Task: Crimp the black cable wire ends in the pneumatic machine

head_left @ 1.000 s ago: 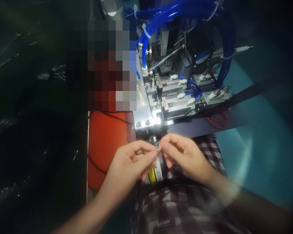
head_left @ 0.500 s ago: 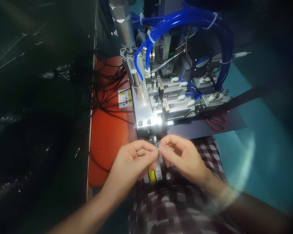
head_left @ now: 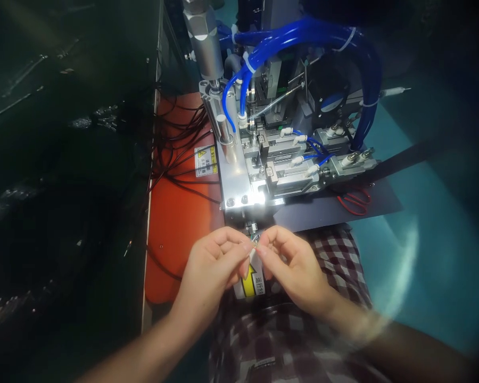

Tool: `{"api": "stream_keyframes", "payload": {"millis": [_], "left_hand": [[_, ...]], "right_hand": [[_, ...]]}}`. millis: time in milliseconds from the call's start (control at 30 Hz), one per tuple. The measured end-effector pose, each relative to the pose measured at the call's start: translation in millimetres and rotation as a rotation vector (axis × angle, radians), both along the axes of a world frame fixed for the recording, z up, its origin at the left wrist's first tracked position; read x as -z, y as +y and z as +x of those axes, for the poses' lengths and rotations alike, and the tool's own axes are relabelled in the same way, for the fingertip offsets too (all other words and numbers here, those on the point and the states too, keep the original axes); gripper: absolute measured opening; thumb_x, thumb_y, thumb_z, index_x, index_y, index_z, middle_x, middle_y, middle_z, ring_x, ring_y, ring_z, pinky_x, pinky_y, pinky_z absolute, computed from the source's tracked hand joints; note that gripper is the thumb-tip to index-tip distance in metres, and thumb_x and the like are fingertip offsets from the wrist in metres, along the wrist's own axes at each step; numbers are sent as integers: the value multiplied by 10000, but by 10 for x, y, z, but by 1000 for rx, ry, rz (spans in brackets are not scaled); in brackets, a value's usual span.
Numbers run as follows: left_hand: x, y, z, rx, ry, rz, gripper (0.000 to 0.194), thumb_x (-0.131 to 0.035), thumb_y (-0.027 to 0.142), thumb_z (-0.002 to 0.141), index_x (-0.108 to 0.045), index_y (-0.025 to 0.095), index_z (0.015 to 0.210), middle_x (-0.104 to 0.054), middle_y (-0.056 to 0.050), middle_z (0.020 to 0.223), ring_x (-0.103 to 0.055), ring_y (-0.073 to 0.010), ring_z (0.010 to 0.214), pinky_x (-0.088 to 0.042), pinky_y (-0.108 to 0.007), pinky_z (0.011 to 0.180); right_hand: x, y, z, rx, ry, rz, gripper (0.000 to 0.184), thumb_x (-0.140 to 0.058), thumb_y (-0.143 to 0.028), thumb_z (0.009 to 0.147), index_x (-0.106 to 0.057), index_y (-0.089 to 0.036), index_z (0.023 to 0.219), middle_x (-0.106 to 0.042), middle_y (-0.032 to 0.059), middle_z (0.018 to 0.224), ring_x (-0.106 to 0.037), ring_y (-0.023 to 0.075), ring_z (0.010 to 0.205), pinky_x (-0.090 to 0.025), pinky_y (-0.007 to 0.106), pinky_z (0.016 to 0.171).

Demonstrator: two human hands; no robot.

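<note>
My left hand (head_left: 217, 260) pinches thin coloured wires (head_left: 255, 242) between thumb and forefinger, close to the machine's front end. From the other side my right hand (head_left: 293, 260) closes its thumb and forefinger on the same wires, its fingertips almost meeting the left ones. Most of the wires' length is hidden by the fingers. Just beyond the fingertips is a small white and metal part (head_left: 254, 227) at the front of the metal machine (head_left: 235, 183). Under the hands lies a label with a yellow arrow (head_left: 248, 282).
A bundle of blue air hoses (head_left: 303, 29) arches over the machine. Black cables (head_left: 183, 138) run across the orange-red surface (head_left: 183, 229) on the left. Red-handled scissors or pliers (head_left: 355, 202) lie on the dark plate (head_left: 315, 210) at the right. Checkered cloth (head_left: 303, 340) covers my lap.
Both hands have shifted slightly, the right one a little left and down. More of the yellow arrow label shows between them. Both still pinch the wires.
</note>
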State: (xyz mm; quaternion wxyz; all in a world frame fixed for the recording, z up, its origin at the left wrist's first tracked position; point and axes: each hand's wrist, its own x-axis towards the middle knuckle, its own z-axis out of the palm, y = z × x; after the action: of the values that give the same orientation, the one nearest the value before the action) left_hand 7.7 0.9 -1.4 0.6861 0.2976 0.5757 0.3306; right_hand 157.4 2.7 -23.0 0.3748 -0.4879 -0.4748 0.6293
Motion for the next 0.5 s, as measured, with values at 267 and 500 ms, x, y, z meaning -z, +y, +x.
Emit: {"api": "stream_keyframes", "payload": {"millis": [267,500], "left_hand": [[-21,-8,11,69,97,30,172,-628,266,808,-578,147,694,-482,51,474,-335,-36,425,-231,-151,422],[-10,-23,12,124,122,74,187,-615,280,825,-582,141,705,-479,49,477,-372,-41,443,-257,-149,436]], "right_hand": [[-54,140,84,-27,-72,21,113,-601,-277,810,-569,-177,768,-477,-48,584,-409,88,496,-337,221,468],[-73,143,27,-26,29,-83,101,-618,-226,764,-549,-177,708,-461,-63,546,-378,74,473,-303,209,445]]}}
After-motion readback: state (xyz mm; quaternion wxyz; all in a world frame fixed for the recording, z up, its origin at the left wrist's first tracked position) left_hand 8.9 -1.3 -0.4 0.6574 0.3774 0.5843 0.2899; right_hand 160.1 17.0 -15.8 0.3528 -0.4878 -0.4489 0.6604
